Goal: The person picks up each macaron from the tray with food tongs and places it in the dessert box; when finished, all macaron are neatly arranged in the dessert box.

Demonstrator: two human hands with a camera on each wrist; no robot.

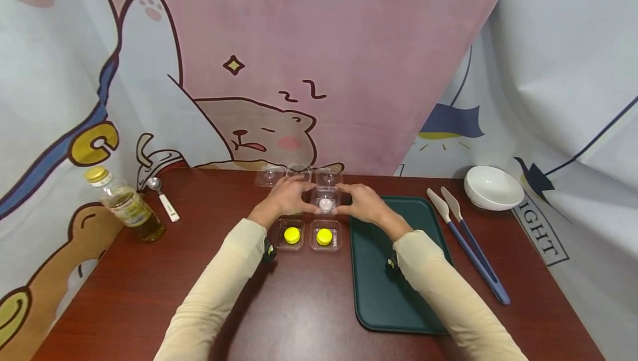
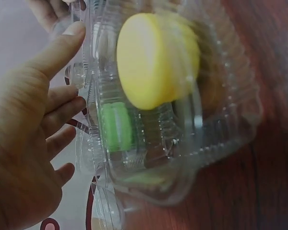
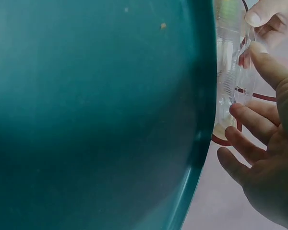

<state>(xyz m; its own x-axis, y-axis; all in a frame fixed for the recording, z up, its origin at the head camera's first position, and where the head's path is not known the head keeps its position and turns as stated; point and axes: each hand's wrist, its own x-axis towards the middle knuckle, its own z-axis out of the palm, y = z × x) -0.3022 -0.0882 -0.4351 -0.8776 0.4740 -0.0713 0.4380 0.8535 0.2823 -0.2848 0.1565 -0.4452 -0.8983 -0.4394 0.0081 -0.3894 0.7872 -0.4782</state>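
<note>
A clear plastic box (image 1: 315,197) with a pale, round macaron (image 1: 326,204) inside stands between both hands near the table's back edge. My left hand (image 1: 285,199) holds its left side, thumb in front and fingers behind. On the right side, my right hand (image 1: 368,204) grips it the same way, its thumb (image 3: 265,60) on the clear plastic. Nearer the front are two more clear boxes, each with a yellow macaron (image 1: 292,235) (image 1: 324,237). A green macaron (image 2: 116,126) shows through the plastic in the left wrist view, mostly hidden by my left hand in the head view.
Raised clear lids (image 1: 269,176) line the back edge. A dark green tray (image 1: 399,300) lies right of the boxes, under my right forearm. Beyond it are blue-handled tongs (image 1: 473,250) and a white bowl (image 1: 493,188). An oil bottle (image 1: 130,209) and a measuring spoon (image 1: 166,203) are at left.
</note>
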